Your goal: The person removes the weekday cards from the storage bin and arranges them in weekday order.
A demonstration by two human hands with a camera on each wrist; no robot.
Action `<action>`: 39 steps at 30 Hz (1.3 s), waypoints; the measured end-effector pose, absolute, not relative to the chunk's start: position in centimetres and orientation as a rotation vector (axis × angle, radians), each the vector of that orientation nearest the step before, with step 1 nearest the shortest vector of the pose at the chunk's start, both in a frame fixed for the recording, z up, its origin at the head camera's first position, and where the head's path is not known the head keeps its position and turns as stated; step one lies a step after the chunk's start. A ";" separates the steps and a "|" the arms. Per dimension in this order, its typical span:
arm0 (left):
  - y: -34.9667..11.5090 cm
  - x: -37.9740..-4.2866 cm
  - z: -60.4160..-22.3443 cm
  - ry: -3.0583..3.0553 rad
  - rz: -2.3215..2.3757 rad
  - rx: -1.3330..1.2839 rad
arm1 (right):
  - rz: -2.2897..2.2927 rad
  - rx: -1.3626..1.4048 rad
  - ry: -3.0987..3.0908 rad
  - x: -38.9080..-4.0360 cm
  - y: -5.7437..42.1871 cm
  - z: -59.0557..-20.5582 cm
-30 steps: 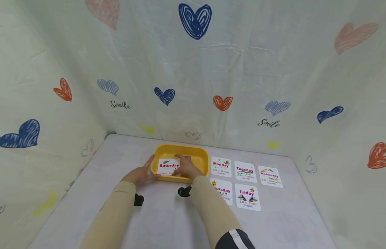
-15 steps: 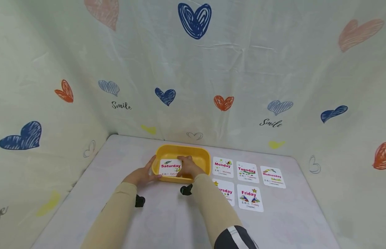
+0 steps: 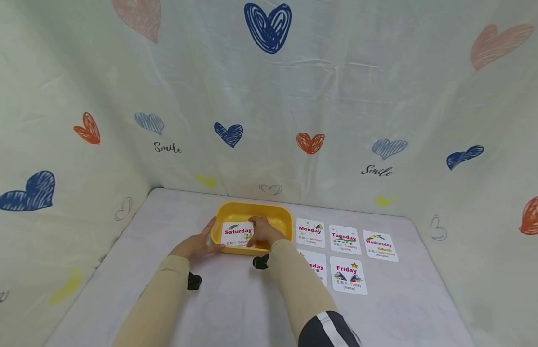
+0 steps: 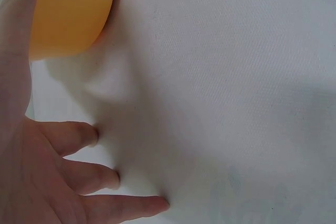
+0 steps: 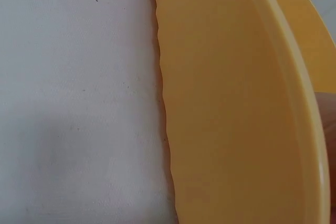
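Observation:
A yellow plastic tray [image 3: 251,206] stands near the back of the table. Inside it, on the left, lies a white card printed "Saturday" [image 3: 235,233]. My right hand [image 3: 265,232] reaches into the tray and grips this card by its right side, covering that edge. At the tray's left front corner rests my left hand [image 3: 195,246], index finger along the left rim and thumb at the front. In the left wrist view, three spread fingers [image 4: 86,176] of it reach down to the table beside the tray. The right wrist view shows mostly the tray's outer wall [image 5: 236,103].
Right of the tray, cards lie in two rows: Monday [image 3: 310,233], Tuesday [image 3: 344,239] and Wednesday [image 3: 380,246] behind, a partly covered card [image 3: 316,266] and Friday [image 3: 349,275] in front. A curtain with hearts [image 3: 269,96] hangs behind the table.
My right fingers have shifted slightly to the right along the Saturday card, showing more of its face. My left hand keeps its place at the tray.

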State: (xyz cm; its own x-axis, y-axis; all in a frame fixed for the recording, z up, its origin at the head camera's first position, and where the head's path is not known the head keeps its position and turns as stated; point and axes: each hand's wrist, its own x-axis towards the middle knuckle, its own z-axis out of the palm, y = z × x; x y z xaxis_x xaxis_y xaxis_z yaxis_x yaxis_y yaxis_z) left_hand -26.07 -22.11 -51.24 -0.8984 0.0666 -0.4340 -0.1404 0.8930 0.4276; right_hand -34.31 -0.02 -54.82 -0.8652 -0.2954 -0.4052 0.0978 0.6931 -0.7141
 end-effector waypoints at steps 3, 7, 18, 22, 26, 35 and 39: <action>-22.1 -26.1 -51.2 2.613 0.631 -0.054 | -1.060 -0.137 2.401 -34.3 0.1 -54.7; -22.1 -26.1 -51.3 2.609 0.632 -0.057 | -1.035 -0.133 2.408 -34.1 0.1 -54.4; -22.4 -26.2 -51.6 2.618 0.635 -0.042 | -1.002 -0.130 2.413 -34.5 0.0 -54.3; -22.2 -26.1 -51.2 2.610 0.647 -0.045 | -0.979 -0.145 2.424 -34.7 -0.1 -54.3; -22.1 -26.1 -51.0 2.614 0.638 -0.045 | -0.968 -0.177 2.424 -34.8 -0.1 -54.3; -22.0 -26.0 -51.2 2.640 0.613 -0.048 | -1.157 -0.171 2.367 -34.8 0.2 -54.4; -21.9 -26.0 -51.0 2.633 0.602 -0.052 | -1.202 -0.171 2.352 -34.8 0.6 -54.6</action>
